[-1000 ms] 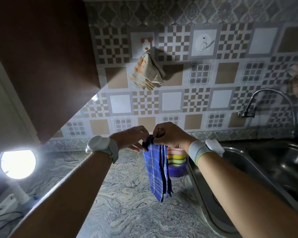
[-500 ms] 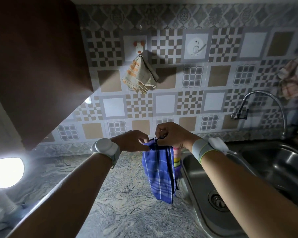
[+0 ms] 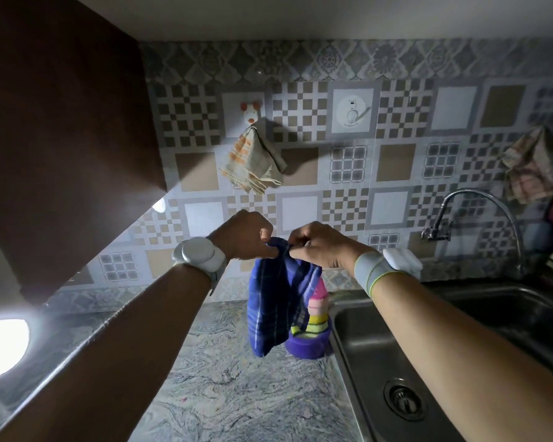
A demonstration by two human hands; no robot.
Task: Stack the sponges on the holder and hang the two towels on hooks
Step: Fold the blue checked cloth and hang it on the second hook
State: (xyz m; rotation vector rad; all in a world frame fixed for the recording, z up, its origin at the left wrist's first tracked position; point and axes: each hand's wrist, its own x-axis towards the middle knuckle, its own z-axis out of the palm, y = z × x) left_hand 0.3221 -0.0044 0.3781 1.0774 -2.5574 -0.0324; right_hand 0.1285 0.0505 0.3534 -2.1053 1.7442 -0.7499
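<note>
Hands: I see left hand (image 3: 246, 236) and right hand (image 3: 316, 247) both pinching the blue checked towel (image 3: 275, 301) at its top edge, apparently bunching it for the free bear hook (image 3: 351, 110).

We look through one wide head-worn camera, facing the tiled wall (image 3: 396, 167) from close above the table (image 3: 237, 393) and sink (image 3: 374, 339).
</note>
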